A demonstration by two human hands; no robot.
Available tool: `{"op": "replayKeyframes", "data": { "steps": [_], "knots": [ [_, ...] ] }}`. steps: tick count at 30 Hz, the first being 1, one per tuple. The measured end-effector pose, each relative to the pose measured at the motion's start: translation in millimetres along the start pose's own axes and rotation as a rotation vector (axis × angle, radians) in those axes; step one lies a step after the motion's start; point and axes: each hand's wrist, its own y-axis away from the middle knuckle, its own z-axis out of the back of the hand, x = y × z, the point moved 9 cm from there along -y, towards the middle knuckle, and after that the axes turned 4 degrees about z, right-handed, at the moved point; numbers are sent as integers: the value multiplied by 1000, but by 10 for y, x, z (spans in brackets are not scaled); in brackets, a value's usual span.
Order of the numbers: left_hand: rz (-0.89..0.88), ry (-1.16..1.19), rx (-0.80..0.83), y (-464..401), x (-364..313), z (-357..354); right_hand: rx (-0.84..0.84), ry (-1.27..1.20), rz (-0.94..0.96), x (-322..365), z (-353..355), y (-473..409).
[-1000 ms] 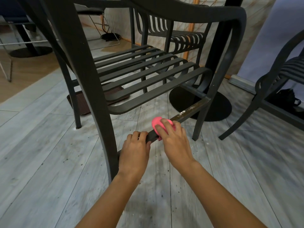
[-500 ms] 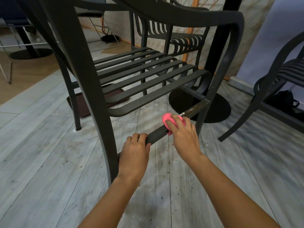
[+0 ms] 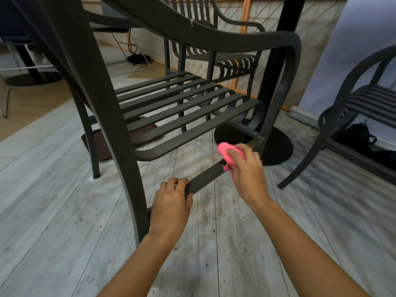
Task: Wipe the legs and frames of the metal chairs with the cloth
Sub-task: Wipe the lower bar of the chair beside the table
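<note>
A dark metal chair [image 3: 184, 108] with a slatted seat stands on the grey plank floor [image 3: 53, 200]. Its low side rail [image 3: 205, 175] runs between two legs. The left hand [image 3: 171, 205] grips the rail's near end, fingers curled round it. The right hand [image 3: 246, 170] presses a bunched pink cloth [image 3: 228, 152] onto the rail's far end, fingers curled over it.

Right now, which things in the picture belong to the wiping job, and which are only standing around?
Part of the job:
pink cloth, held in the right hand
low crossbar of the near chair, gripped by the left hand
far chair
right chair

Only standing around:
round table base
black bag
brown mat
</note>
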Motion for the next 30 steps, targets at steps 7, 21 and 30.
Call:
{"op": "replayKeyframes", "data": {
  "steps": [7,21,30],
  "knots": [
    [-104,-25,19,-204,-300,-96,-52,-122,-91,-173,180,-150],
    [-200,37,100,-492,-495,-354,246,155,62,-61,-345,-26],
    [-202,85,84,-494,-460,-371,227,208,48,-234,-384,-78]
  ]
}}
